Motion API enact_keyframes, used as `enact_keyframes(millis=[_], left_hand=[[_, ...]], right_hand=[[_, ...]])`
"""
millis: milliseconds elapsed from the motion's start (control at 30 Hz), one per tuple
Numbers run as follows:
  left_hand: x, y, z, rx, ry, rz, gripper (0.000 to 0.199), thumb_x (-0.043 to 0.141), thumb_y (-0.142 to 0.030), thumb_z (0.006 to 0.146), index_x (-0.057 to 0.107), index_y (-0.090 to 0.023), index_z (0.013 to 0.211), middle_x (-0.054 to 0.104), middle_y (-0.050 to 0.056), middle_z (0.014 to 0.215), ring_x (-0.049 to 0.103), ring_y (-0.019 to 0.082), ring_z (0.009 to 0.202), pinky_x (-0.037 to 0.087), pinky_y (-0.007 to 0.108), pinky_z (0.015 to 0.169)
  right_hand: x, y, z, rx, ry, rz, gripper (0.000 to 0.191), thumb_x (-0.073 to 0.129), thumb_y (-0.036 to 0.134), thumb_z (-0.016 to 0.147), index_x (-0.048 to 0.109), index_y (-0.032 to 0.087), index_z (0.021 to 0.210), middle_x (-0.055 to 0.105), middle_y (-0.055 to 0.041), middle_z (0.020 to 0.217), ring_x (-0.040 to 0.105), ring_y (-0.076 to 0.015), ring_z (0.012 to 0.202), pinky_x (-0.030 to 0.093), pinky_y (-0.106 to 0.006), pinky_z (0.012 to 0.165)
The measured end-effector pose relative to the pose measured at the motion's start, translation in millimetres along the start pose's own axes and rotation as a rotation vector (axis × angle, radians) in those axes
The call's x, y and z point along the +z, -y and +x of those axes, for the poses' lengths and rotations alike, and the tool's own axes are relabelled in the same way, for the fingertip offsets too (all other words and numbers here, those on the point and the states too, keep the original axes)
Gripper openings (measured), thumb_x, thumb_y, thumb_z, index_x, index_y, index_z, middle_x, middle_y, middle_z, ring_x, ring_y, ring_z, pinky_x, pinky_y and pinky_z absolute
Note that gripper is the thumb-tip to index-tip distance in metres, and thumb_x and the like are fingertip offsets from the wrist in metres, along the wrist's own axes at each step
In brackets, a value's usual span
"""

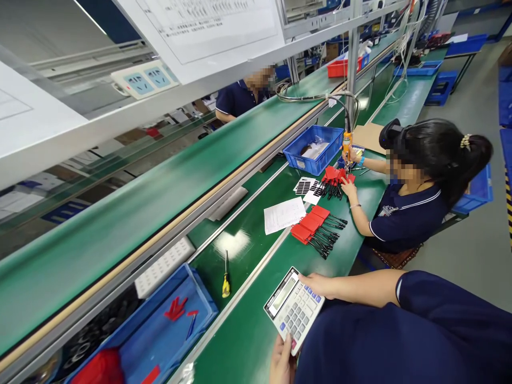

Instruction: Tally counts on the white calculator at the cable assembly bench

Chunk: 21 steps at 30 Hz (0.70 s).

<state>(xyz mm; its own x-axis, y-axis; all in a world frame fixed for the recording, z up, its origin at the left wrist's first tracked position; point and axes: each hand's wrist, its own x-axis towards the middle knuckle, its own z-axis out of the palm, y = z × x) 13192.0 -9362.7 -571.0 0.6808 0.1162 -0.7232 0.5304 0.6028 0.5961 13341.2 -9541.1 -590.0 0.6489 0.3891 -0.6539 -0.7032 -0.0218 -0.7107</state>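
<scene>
A white calculator (pixel 298 309) with grey and blue keys is held tilted over the green bench, in front of my navy shirt. My right hand (pixel 320 285) grips its right edge near the display, fingers partly hidden beneath. At the near left corner, my left hand (pixel 282 358) holds on, its thumb lying by the lower keys. Beyond the calculator lies a row of red pouch-like pieces with black cable ends (pixel 310 226). A printed sheet of paper (pixel 284 215) rests beside them.
A yellow-handled screwdriver (pixel 226 285) lies left of the calculator. A blue tray (pixel 136 341) holds red pieces. At right, a co-worker (pixel 416 202) handles red pieces and an orange power tool (pixel 347 143) near a blue bin (pixel 298 160). Another person (pixel 240 101) sits across the conveyor (pixel 180 165).
</scene>
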Motion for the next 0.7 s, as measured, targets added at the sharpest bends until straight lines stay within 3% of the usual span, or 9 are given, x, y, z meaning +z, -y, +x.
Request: enact_keyframes(millis=[233, 533, 700], left_hand=[[2.4, 2, -8, 0.031, -0.005, -0.003, 0.065, 0.098, -0.046, 0.055, 0.078, -0.021, 0.111, 0.080, 0.016, 0.110, 0.067, 0.040, 0.126, 0.058, 0.045, 0.103], [12.6, -2, -16, 0.038, -0.014, -0.009, 0.075, 0.101, -0.043, 0.049, 0.076, -0.015, 0.114, 0.080, 0.018, 0.106, 0.066, 0.042, 0.126, 0.055, 0.049, 0.108], [13.6, 1, -17, 0.033, -0.014, -0.002, 0.070, 0.101, -0.044, 0.049, 0.077, -0.017, 0.110, 0.080, 0.018, 0.109, 0.066, 0.043, 0.126, 0.056, 0.050, 0.106]], right_hand=[[-1, -2, -2, 0.052, 0.010, 0.007, 0.061, 0.044, 0.057, 0.108, 0.079, 0.008, 0.097, 0.080, -0.0147, 0.097, 0.077, -0.0240, 0.088, 0.061, -0.033, 0.078], [-3, 1, -7, 0.104, -0.006, 0.026, 0.062, 0.037, 0.049, 0.112, 0.078, 0.007, 0.094, 0.079, -0.0151, 0.096, 0.076, -0.0229, 0.084, 0.059, -0.031, 0.075], [-4, -2, -10, 0.114, 0.004, 0.031, 0.061, 0.038, 0.050, 0.112, 0.078, 0.008, 0.095, 0.079, -0.0135, 0.095, 0.076, -0.0226, 0.084, 0.058, -0.031, 0.076]])
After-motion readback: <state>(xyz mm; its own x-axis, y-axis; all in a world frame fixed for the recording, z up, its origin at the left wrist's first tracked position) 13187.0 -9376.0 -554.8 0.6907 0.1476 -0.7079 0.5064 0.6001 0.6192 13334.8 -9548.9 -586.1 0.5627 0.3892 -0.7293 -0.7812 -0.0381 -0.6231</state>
